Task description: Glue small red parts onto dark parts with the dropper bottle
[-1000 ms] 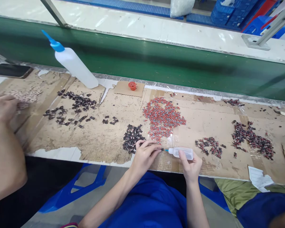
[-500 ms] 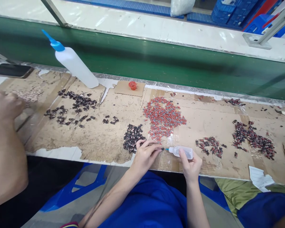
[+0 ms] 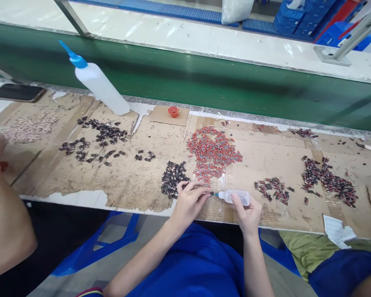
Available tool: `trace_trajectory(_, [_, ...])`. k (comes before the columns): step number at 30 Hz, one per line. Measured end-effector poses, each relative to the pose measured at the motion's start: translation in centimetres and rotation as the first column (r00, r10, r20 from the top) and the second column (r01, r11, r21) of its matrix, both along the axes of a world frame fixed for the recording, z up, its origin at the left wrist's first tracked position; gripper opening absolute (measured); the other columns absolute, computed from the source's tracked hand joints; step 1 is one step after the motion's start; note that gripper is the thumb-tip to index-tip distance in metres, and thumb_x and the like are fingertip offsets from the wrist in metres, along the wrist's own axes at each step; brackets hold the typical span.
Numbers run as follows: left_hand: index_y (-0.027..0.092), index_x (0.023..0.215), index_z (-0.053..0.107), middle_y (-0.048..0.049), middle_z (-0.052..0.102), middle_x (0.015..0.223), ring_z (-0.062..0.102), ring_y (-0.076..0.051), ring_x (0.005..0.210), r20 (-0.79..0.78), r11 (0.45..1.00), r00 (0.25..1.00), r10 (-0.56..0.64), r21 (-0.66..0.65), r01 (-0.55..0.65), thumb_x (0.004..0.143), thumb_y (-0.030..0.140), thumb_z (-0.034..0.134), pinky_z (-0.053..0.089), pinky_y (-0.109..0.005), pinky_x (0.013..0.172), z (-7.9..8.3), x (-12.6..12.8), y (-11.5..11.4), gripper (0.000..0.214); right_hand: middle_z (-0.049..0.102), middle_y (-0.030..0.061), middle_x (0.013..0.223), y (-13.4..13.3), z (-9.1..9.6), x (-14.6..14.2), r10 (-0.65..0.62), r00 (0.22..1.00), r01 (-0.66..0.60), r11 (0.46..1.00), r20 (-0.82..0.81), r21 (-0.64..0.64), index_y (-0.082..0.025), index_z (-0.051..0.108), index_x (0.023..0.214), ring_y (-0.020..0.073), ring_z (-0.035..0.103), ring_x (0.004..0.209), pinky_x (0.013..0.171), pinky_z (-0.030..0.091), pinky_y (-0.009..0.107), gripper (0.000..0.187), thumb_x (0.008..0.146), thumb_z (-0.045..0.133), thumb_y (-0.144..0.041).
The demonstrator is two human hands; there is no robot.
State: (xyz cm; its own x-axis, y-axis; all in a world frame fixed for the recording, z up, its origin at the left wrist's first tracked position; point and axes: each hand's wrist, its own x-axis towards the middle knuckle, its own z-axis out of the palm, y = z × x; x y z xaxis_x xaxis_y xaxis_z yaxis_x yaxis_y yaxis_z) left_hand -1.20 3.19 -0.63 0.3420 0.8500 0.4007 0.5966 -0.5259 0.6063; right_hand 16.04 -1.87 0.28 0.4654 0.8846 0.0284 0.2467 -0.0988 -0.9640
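Observation:
Between the fingertips of my left hand (image 3: pixel 189 202) is a small black part (image 3: pixel 212 193), too small to make out in detail. My right hand (image 3: pixel 249 213) is closed around a small clear squeeze bottle (image 3: pixel 238 197), tilted on its side with its thin blue nozzle (image 3: pixel 216 194) touching or almost touching that part. Just left of my left hand lies a heap of black parts (image 3: pixel 173 177). Beyond both hands spreads a large pile of small red-and-silver pieces (image 3: pixel 212 150). To the right of my right hand is a group of joined-looking red-and-black pieces (image 3: pixel 273 190).
A large white bottle with a blue nozzle (image 3: pixel 102 88) stands at the back left, near a phone (image 3: pixel 18 93). A red cup (image 3: pixel 173 111) sits on a cardboard piece. More pieces (image 3: pixel 327 181) lie right. A co-worker's arm (image 3: pixel 6 214) reaches in from the left.
The co-worker's hand at the left has drawn back toward the left edge, uncovering pale pieces. My hands keep nearly the same pose, with the nozzle still at the black part.

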Motion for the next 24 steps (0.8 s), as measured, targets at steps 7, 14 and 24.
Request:
trace_trajectory(7, [0.024,0.082,0.069,0.0028,0.077,0.077,0.067,-0.020,0.087,-0.004,1.000,1.000,0.008,-0.025,-0.008,0.084,0.015,0.068,0.030,-0.038,0.086,-0.3,0.1,0.0,0.009,0.075,0.0057,0.070,0.1,0.5,0.3,-0.013,1.000,0.013,1.000,0.014,0.001,-0.017,0.074,0.074,0.0213,0.070,0.064,0.060,0.055,0.029,0.025,0.079,0.066,-0.040])
trace_trajectory(14, [0.027,0.099,0.071,-0.0013,0.075,0.086,0.060,-0.020,0.089,0.029,0.998,0.999,-0.019,-0.063,0.021,0.090,0.017,0.059,0.036,-0.036,0.081,-0.3,-1.4,0.9,0.018,0.075,0.0077,0.085,-0.7,0.5,2.3,0.040,0.991,-0.037,0.999,0.131,-0.027,-0.019,0.065,0.094,0.0214,0.070,0.071,0.063,0.055,0.031,0.033,0.075,0.070,-0.045])
trace_trajectory(24, [0.026,0.097,0.071,-0.0031,0.073,0.087,0.058,-0.022,0.098,0.179,0.986,0.980,-0.082,-0.126,0.106,0.095,0.024,0.051,0.044,-0.037,0.088,0.8,-3.5,1.9,0.020,0.071,0.0104,0.098,2.3,2.8,3.7,0.121,0.686,-0.203,0.979,0.718,0.029,-0.020,0.070,0.095,0.0256,0.061,0.097,0.086,0.049,0.042,0.021,0.090,0.057,-0.036])
